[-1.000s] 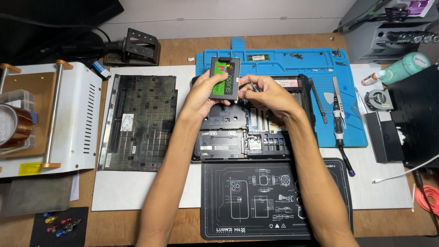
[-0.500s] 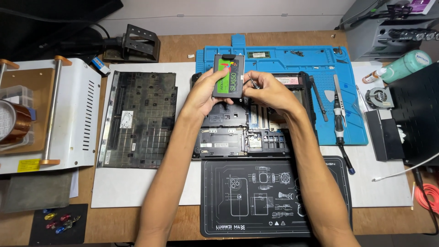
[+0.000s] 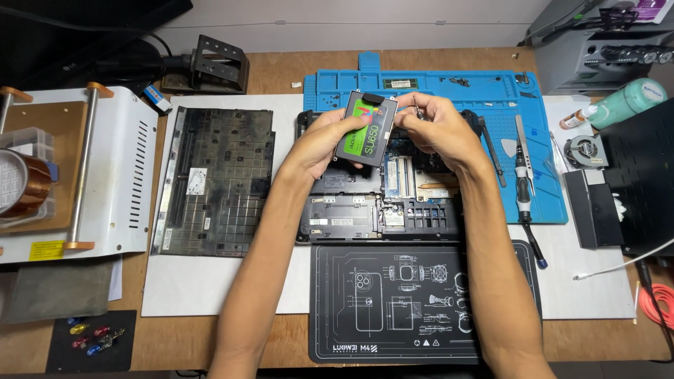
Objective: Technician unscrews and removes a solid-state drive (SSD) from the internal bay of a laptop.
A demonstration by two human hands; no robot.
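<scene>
Far left of the laptop [image 3: 379,203] we see a white machine [image 3: 112,175] with a brown tape roll [image 3: 21,186] on it. Just left of the laptop lies its black cover [image 3: 217,179], flat on the white mat [image 3: 210,288].

Above the open laptop we see our left hand [image 3: 319,144]. Its fingers are curled, and they grip the left edge of the drive [image 3: 366,130]. The drive is a flat dark box with a green label. It is tilted and held up over the laptop's top half.

Our right hand [image 3: 435,130] is at the drive's right edge. Its fingers are bent close together and touch the drive's top right corner. We cannot tell if they pinch something small there.

Right of the laptop, a screwdriver [image 3: 523,193] lies on the blue mat [image 3: 547,140]. A small fan [image 3: 584,151] sits farther right. Below the laptop is a black mat [image 3: 407,309].
</scene>
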